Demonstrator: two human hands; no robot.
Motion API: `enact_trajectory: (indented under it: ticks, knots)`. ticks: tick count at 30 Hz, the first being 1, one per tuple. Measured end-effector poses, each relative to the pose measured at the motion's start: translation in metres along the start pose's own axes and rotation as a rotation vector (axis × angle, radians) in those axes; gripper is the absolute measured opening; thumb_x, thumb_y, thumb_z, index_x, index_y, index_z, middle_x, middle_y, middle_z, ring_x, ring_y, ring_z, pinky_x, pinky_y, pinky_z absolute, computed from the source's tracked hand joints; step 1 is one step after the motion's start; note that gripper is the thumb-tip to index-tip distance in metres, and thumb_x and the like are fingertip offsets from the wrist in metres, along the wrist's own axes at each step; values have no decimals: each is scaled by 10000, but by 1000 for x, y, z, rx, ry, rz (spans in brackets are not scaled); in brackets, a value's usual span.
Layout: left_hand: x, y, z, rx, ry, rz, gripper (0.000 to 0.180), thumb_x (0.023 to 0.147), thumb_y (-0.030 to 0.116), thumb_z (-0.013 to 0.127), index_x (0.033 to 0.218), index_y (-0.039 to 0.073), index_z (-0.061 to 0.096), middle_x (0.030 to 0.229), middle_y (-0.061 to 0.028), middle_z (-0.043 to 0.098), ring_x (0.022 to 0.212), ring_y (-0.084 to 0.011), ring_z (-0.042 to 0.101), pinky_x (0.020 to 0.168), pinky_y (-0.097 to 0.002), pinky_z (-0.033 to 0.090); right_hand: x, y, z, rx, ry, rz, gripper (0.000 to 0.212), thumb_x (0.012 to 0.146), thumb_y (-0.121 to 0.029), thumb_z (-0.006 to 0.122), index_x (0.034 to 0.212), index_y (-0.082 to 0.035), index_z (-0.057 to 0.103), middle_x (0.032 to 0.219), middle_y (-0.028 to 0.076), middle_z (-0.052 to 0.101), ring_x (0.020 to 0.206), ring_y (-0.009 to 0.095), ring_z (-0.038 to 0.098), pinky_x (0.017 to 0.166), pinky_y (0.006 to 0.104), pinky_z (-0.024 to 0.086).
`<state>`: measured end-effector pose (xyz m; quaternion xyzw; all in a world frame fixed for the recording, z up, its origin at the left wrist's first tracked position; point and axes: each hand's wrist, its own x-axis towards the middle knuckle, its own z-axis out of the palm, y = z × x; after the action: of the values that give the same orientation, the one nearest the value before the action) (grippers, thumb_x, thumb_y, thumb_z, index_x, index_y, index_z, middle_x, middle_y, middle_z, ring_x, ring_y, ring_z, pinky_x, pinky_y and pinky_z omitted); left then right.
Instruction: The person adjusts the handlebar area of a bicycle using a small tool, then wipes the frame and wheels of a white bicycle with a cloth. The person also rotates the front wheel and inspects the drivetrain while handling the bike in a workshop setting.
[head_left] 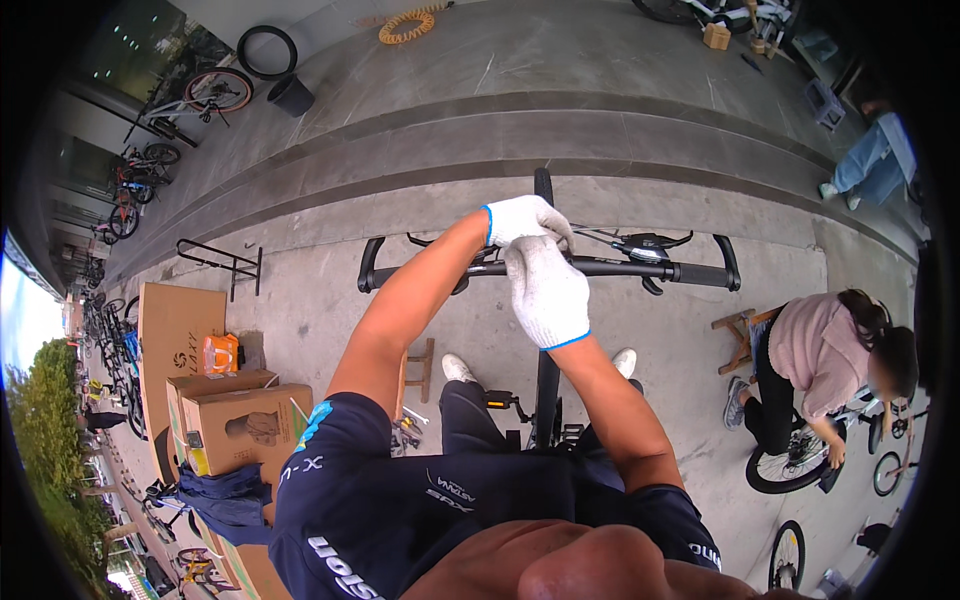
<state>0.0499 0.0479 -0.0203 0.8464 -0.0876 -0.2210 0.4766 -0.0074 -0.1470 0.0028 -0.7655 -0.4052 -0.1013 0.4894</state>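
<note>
The white-gloved left hand (525,220) and right hand (550,292) are overlapping at the middle of a flat black handlebar (618,268) — their fingers are bending inward, but I cannot tell whether they are clamped on anything, since the gloves are hiding the spot. The handlebar is spanning a bicycle's front end, with a bar end (728,262) jutting forward beside the right grip (702,275). Below, the front tyre (543,185) is pointing at the edge of the stone step (640,170), and the frame's top tube (547,385) is running back between the wearer's shoes. Toward the concrete pavement's left edge, a black metal rack (222,263) is standing near the step, and cardboard boxes (225,425) are crowding nearer the wearer. Toward its right edge, a co-worker (815,345) is crouching over another bicycle's wheel (770,470) — just beside a wooden stool (738,342).
</note>
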Motion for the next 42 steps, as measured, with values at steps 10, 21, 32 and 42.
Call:
enact_trajectory:
  ticks: [10, 21, 32, 42]
  knots:
    - [4, -5, 2, 41, 6, -75, 285, 965, 171, 776, 1200, 15, 820, 1008, -104, 825, 903, -172, 724, 852, -354, 587, -8, 48, -47, 612, 198, 556, 370, 1204, -368, 474, 1113, -47, 632, 793, 18, 598, 633, 87, 527, 555, 275, 442]
    - [2, 5, -1, 15, 16, -2, 253, 940, 89, 716, 1160, 60, 837, 1037, -71, 824, 968, -180, 716, 927, -358, 563, -3, 3, 26, -171, -9, -40, 207, 1036, -257, 716, 1077, -56, 691, 907, 163, 664, 719, 352, 712, 657, 450, 602]
    - [5, 6, 4, 49, 29, -108, 236, 992, 145, 753, 1189, 36, 825, 972, -61, 805, 872, -126, 685, 830, -336, 582, -5, 20, -29, 510, 97, 589, 324, 1179, -348, 539, 1119, -49, 650, 863, 59, 684, 688, 118, 619, 603, 311, 515]
    - [4, -1, 2, -63, 14, -6, 269, 928, 137, 741, 1160, 40, 835, 943, -47, 779, 882, -152, 682, 858, -332, 571, -9, 10, 11, -67, 86, 29, 172, 1035, -210, 701, 1081, -46, 682, 946, 210, 705, 785, 393, 727, 692, 464, 606]
